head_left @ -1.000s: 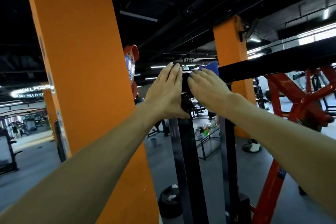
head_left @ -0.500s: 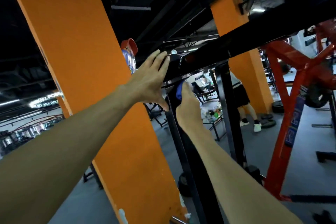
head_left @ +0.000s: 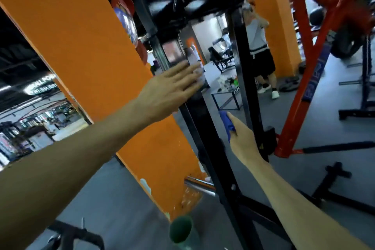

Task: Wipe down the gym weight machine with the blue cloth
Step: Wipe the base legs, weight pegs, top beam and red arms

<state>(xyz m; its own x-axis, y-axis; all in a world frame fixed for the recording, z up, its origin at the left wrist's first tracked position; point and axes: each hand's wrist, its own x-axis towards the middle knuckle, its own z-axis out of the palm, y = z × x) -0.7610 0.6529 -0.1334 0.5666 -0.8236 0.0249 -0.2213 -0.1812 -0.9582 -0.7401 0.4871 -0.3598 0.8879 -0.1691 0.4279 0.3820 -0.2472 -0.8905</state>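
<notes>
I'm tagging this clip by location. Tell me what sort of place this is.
Very likely a commercial gym: a black steel rack upright, a red plate-loaded machine frame, and a weight plate on the grey floor.

L hand (head_left: 172,87) flat w/ straight fingers on black upright post (head_left: 205,138) of weight machine. R hand (head_left: 241,140) holds blue cloth (head_left: 227,123) just beside post, lower down. Orange pillar (head_left: 85,46) behind; red frame (head_left: 304,67) at right.
</notes>
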